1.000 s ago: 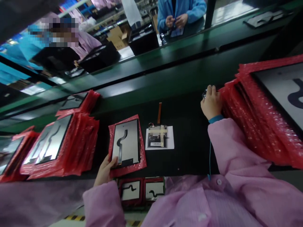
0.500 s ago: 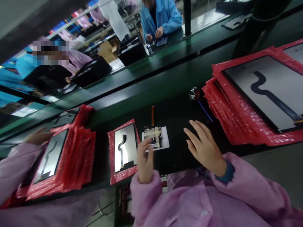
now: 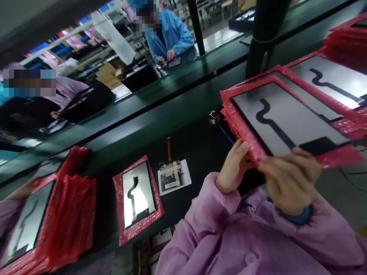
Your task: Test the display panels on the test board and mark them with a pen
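An LCD panel (image 3: 304,118) with a curved black flex cable lies on a red bubble-wrap sheet, tilted up above the stack on my right. My right hand (image 3: 291,179) is closed over its near edge, fingers on top. At the near left corner of the wrap, my left hand (image 3: 235,166) pinches the red edge; part of its fingers is hidden behind the wrap. Left of my hands, another LCD panel (image 3: 139,193) rests on its own red wrap. Beside it a small circuit board (image 3: 171,176) with yellowish tape sits on white paper (image 3: 186,173), an orange flex strip (image 3: 169,149) just behind.
A shiny metal object (image 3: 213,117) and a blue pen-like stick (image 3: 226,133) lie by the right stack. More wrapped panels (image 3: 332,82) are at right. A red-wrapped stack (image 3: 73,217) stands at left, near another person's hand (image 3: 24,189). A green ledge (image 3: 160,103) runs behind.
Both hands have moved right, from over the dark table to the right stack, and now grip the top wrapped LCD panel, which is raised and tilted. The view has turned right.
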Motion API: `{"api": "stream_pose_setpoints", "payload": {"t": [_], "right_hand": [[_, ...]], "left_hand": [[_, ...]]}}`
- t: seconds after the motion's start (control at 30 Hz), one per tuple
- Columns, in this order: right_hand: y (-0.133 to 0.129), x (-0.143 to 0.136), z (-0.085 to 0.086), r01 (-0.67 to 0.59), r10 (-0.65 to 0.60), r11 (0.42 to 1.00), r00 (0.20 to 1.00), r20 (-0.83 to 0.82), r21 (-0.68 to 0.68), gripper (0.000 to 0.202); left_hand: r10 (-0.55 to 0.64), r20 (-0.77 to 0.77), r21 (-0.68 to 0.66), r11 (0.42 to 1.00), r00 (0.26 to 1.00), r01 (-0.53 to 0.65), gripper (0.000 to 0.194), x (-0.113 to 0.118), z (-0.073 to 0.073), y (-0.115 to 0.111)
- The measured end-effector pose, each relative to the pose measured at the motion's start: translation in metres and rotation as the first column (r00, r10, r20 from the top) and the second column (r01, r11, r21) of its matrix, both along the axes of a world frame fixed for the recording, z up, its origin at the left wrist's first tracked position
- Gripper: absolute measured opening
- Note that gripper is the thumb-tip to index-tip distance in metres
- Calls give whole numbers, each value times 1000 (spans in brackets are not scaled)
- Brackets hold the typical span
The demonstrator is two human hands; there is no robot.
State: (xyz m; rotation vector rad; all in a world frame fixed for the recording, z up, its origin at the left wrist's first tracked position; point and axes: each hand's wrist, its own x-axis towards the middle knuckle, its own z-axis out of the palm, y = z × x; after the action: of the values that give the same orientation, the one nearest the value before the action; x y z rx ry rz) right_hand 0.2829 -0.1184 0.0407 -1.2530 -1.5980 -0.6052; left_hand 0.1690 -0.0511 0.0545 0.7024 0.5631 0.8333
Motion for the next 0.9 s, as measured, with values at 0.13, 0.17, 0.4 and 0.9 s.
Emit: {"api": "stream_pose_setpoints", "payload": {"t": [0.13, 0.17, 0.4, 0.9], "right_hand": [[-25, -33, -6, -351, 358, 934, 912, 197, -75, 32], [-30, -42, -8, -439, 446, 895, 874, 191, -78, 34], [-16, -73, -29, -496, 486, 785, 865, -128, -372, 29], [110, -43, -68, -550, -95, 322, 791, -605, -771, 61]], "left_hand": [[10, -95, -103, 994, 995, -20, 45, -22, 13, -4], [38, -136, -116, 992, 990, -54, 44, -35, 11, -8], [243, -379, -226, 911, 893, -344, 50, -135, -48, -15], [287, -401, -329, 841, 870, -429, 42, -162, -81, 2]]}}
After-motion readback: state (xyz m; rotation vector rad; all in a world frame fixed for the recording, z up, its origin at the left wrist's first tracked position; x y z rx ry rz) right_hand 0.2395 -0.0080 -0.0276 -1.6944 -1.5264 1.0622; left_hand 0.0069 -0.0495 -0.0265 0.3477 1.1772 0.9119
